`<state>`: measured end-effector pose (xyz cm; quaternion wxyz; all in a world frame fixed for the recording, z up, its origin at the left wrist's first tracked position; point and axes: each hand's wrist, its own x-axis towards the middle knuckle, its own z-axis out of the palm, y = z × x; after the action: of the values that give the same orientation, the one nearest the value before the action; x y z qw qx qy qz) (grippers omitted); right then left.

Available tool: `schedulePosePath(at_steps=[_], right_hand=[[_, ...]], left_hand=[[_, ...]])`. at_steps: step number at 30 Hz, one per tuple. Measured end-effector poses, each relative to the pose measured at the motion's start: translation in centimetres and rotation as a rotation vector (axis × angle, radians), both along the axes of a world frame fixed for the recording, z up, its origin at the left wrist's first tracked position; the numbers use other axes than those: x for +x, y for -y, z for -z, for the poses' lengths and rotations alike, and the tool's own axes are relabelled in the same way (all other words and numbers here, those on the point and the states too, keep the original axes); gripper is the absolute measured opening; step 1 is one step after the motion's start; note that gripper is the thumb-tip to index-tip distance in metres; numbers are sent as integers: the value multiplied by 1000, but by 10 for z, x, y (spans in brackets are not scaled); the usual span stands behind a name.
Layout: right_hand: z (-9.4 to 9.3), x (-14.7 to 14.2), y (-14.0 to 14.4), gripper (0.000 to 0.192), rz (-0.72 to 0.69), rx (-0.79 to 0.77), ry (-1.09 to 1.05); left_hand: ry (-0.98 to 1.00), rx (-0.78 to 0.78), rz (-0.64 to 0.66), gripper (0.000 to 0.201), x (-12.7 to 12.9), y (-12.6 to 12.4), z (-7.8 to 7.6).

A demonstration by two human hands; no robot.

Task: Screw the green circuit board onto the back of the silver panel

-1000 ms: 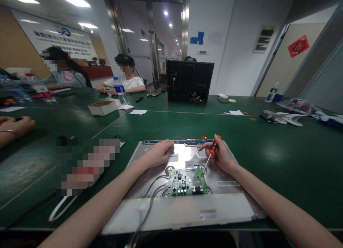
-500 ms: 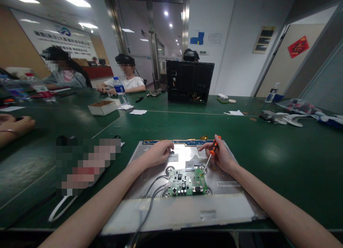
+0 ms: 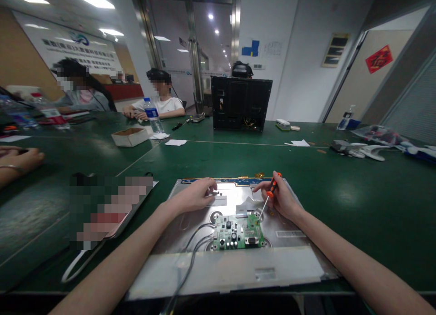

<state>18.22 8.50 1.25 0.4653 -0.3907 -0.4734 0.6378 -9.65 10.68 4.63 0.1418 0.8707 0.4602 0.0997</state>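
A bare metal monitor back panel lies flat on the green table in front of me. A small green circuit board sits on its middle, with grey cables running from it toward me. My right hand grips an orange-handled screwdriver, its tip down at the board's upper right corner. My left hand rests palm down on the panel, fingers curled beside a white label, holding nothing.
A black monitor housing stands upright across the table with a person behind it. Two more people sit at the far left near a water bottle and a cardboard box. Another person's hand rests at the left edge. Parts lie at the right.
My hands have hardly moved. My left hand slid slightly left on the panel. The head behind the black housing has risen into view.
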Motion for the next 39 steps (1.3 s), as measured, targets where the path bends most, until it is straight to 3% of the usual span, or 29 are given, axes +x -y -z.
schedulePosePath(at_steps=[4, 14, 21, 31, 39], right_hand=[[1, 1, -1, 71, -6, 4, 12], [2, 1, -1, 70, -16, 8, 4], [5, 1, -2, 71, -4, 7, -6], [6, 1, -3, 73, -9, 10, 5], [1, 0, -1, 72, -6, 5, 7]], left_hand=[[-64, -6, -36, 6, -4, -1, -1], [-173, -39, 22, 12, -12, 22, -10], [-114, -81, -8, 13, -17, 41, -9], [42, -153, -29, 16, -19, 42, 0], [99, -41, 17, 17, -18, 41, 4]])
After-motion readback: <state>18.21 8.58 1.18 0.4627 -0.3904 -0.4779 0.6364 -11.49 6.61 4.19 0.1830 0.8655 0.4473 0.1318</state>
